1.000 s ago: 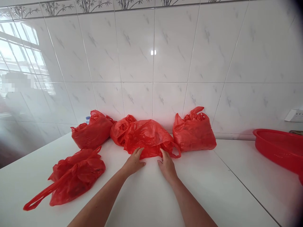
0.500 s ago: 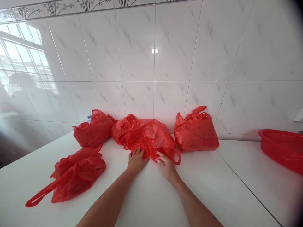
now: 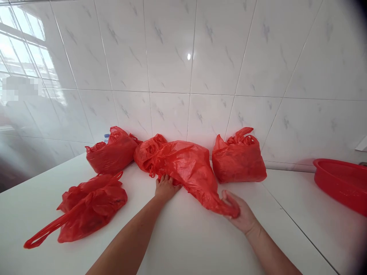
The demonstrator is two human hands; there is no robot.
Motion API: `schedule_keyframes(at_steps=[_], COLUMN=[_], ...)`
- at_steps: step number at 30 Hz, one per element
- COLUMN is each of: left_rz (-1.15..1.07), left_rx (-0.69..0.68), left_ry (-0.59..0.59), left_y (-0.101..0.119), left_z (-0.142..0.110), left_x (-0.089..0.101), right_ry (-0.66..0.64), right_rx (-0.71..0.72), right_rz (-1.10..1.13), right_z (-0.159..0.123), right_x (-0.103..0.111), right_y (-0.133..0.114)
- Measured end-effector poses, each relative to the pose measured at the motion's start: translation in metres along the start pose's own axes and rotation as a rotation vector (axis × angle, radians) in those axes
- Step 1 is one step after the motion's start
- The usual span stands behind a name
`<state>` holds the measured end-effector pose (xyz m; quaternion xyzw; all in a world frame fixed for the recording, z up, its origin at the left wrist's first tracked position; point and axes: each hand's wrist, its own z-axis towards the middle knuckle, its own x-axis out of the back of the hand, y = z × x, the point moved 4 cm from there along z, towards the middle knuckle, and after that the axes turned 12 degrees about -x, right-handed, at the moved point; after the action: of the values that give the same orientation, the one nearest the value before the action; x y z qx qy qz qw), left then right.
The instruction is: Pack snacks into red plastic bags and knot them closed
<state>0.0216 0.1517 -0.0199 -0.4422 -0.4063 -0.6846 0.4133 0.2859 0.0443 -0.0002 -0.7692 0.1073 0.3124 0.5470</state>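
Observation:
A full red plastic bag (image 3: 189, 162) lies across the middle of the white table, its right end drawn out toward me into a twisted tail. My left hand (image 3: 166, 189) rests at the near edge of this bag, fingers bent over the plastic and thumb pointing right. At the tail's tip, my right hand (image 3: 239, 212) holds the bunched plastic, with the fingers curled round it and partly hidden. Knotted plastic (image 3: 150, 152) bulges at the left end of the middle bag. Whatever is inside cannot be made out.
Another red bag (image 3: 239, 162) stands against the tiled wall at right. Two more, a rear left bag (image 3: 111, 152) and a front left bag (image 3: 94, 206) with a long handle, sit at left. A blue bottle cap (image 3: 106, 136) shows behind. A red basin (image 3: 338, 187) is far right.
My right hand has moved right and toward me, stretching the bag's right end into a tail. My left hand stays at the bag's near edge. The view has tipped down slightly.

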Motion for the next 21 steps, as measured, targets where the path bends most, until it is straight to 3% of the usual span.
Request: schedule_keyframes(at_steps=[3, 6, 11, 16, 19, 21], left_rz=[0.000, 0.002, 0.001, 0.001, 0.004, 0.010], left_rx=[0.007, 0.012, 0.032, 0.044, 0.050, 0.050], left_ry=[-0.007, -0.019, -0.029, -0.033, -0.019, 0.005], left_y=[-0.002, -0.002, -0.003, -0.003, -0.002, 0.001], left_z=[0.002, 0.002, 0.002, 0.002, 0.002, 0.000], left_x=[-0.002, -0.003, -0.005, -0.005, -0.002, 0.000], right_ry=[0.073, 0.101, 0.174, 0.342, 0.573, 0.903], right_rx=[0.122, 0.231, 0.446, 0.563, 0.515, 0.444], right_rz=[0.230, 0.305, 0.398, 0.441, 0.293, -0.027], right_z=[-0.009, -0.023, -0.050, -0.068, -0.073, -0.077], right_x=[0.027, 0.051, 0.083, 0.107, 0.117, 0.117], right_y=[-0.030, -0.052, -0.074, -0.085, -0.087, -0.087])
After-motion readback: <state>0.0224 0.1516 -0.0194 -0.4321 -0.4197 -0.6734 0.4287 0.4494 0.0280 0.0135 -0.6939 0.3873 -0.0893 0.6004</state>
